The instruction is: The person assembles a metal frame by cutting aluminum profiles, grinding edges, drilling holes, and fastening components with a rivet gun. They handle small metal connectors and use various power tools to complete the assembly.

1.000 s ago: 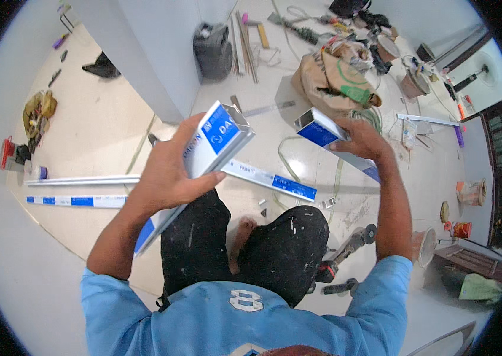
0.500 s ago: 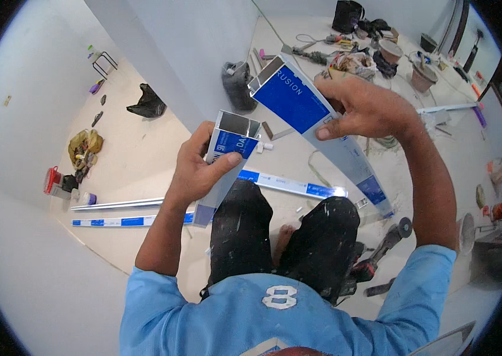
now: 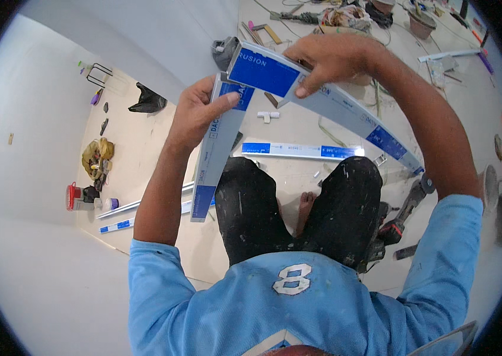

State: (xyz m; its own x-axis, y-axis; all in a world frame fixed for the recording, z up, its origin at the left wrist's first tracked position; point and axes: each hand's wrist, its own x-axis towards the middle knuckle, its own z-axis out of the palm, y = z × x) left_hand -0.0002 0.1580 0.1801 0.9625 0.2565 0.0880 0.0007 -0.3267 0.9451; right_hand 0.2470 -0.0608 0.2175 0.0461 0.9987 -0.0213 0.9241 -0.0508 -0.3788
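My left hand (image 3: 194, 113) grips a white aluminium profile (image 3: 210, 160) with blue protective film near its top end, thumb across the front face. The profile slants down beside my left knee. A longer profile (image 3: 346, 113) of the same kind is in my right hand (image 3: 337, 62), fingers over its upper edge and thumb on its face. It slopes down to the right, past my right knee. The two upper ends meet, the right one overlapping the left one in view; whether they touch cannot be told. Another blue-and-white profile (image 3: 298, 150) lies on the floor beyond my knees.
An angle grinder (image 3: 402, 216) lies right of my right leg. Two more profiles (image 3: 117, 226) lie at the left. A white T-shaped piece (image 3: 268, 116) sits on the floor ahead. A black bag (image 3: 147, 99) stands by the wall; buckets (image 3: 421, 25) and tools are at the far right.
The two profile ends have come together, the right one swinging to a flatter slope. Their open hollow ends have turned mostly out of sight. My view has shifted downward.
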